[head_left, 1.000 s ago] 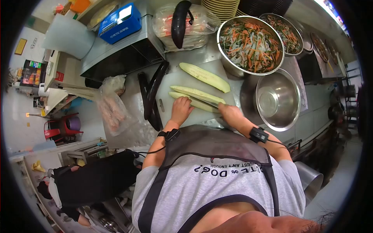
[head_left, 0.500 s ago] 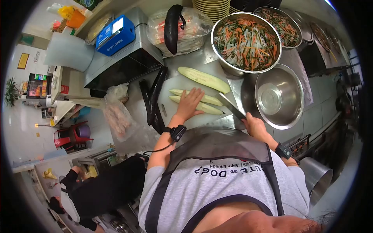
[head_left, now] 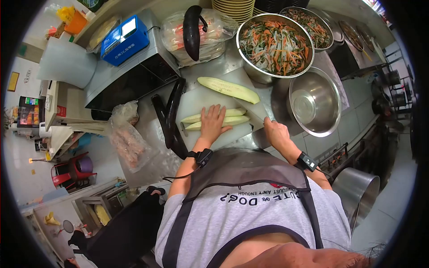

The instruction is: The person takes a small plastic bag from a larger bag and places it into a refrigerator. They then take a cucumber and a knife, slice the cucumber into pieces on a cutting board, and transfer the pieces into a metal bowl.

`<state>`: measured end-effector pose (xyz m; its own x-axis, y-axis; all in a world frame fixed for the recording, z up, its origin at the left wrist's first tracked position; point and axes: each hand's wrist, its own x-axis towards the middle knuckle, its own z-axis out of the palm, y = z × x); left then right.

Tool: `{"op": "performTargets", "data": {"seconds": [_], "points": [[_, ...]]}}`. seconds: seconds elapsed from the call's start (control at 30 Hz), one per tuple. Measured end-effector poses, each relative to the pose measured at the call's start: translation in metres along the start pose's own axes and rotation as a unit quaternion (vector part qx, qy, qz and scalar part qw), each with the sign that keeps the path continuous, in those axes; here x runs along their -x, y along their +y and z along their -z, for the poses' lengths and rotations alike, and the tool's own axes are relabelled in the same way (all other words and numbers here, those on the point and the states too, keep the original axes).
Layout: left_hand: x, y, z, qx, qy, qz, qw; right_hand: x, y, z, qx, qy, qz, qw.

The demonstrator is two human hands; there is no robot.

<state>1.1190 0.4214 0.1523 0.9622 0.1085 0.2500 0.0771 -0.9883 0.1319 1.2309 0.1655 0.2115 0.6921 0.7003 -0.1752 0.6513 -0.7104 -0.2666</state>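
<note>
Pale board point(head_left: 190, 99), centre frame | our left hand point(head_left: 212, 123) lay flat across two peeled eggplant pieces point(head_left: 237, 120) there | right hand point(head_left: 278, 132) curled, contents unclear — we judged uneven pressure could send them sliding

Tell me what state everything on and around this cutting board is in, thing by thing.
Two near eggplant pieces: peeled, side by side
Left hand: flat on them, fingers spread
Right hand: fingers curled, grip unclear
Far eggplant piece: peeled, lying apart
Dark eggplants: unpeeled
Large vegetable bowl: uncovered, filled
Farther vegetable bowl: uncovered, filled
Other steel bowl: uncovered, empty
Plates: stacked
</note>
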Motion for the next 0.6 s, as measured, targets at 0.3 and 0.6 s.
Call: {"op": "performTargets", "data": {"seconds": [0.3,0.6], "points": [[-0.01,0.011,-0.01,0.151,0.069,-0.149,0.975,0.014,-0.035,0.035,0.047,-0.079,0.03,0.995],[-0.011,0.007,-0.022,0.171,0.036,-0.138,0.975,0.005,-0.034,0.033,0.059,-0.102,0.036,0.992]]}}
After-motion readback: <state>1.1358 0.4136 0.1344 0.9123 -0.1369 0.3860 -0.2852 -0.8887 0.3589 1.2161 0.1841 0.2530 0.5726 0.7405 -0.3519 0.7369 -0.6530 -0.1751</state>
